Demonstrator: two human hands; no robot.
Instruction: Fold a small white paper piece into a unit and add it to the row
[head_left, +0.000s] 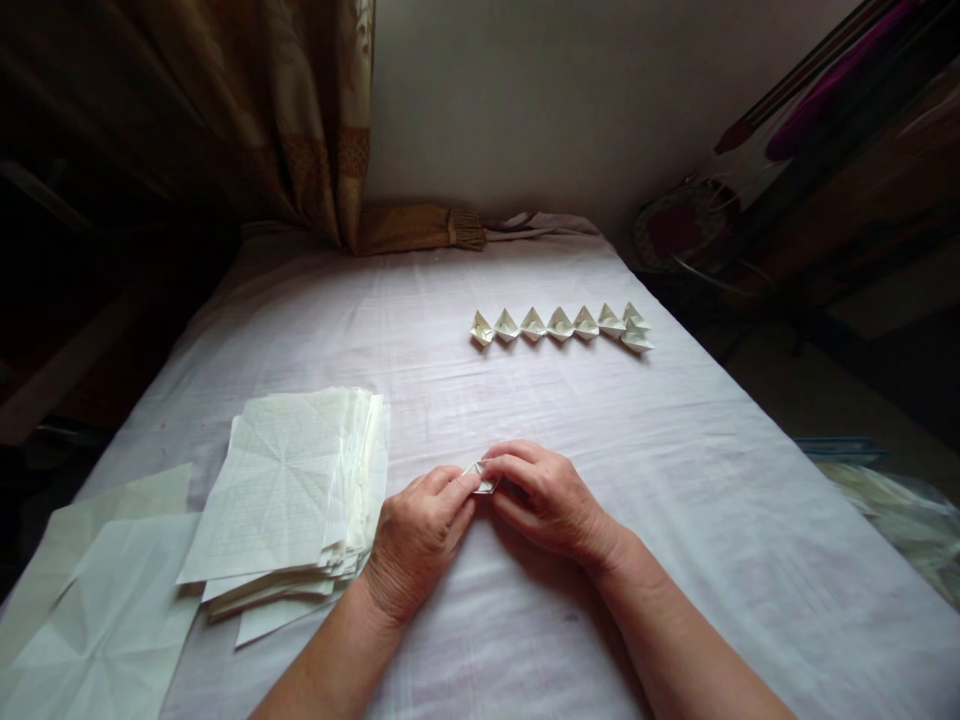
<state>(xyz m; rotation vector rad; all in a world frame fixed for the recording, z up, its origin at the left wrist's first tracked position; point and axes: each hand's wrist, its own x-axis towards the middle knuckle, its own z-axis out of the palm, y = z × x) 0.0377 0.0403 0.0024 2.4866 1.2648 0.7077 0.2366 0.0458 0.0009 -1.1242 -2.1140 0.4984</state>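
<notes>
Both my hands meet over the white cloth near its front middle. My left hand (420, 530) and my right hand (544, 495) pinch a small folded piece of white paper (480, 476) between their fingertips; most of it is hidden by the fingers. A stack of creased white paper sheets (292, 490) lies just left of my left hand. A row of several small folded paper boats (559, 325) stands farther back on the cloth, to the right of centre.
The white cloth (675, 480) covers a table or bed. Two loose creased sheets (97, 600) lie at the front left corner. A brown curtain (315, 120) hangs at the back left, a wall behind. Clutter and a dark floor lie beyond the right edge.
</notes>
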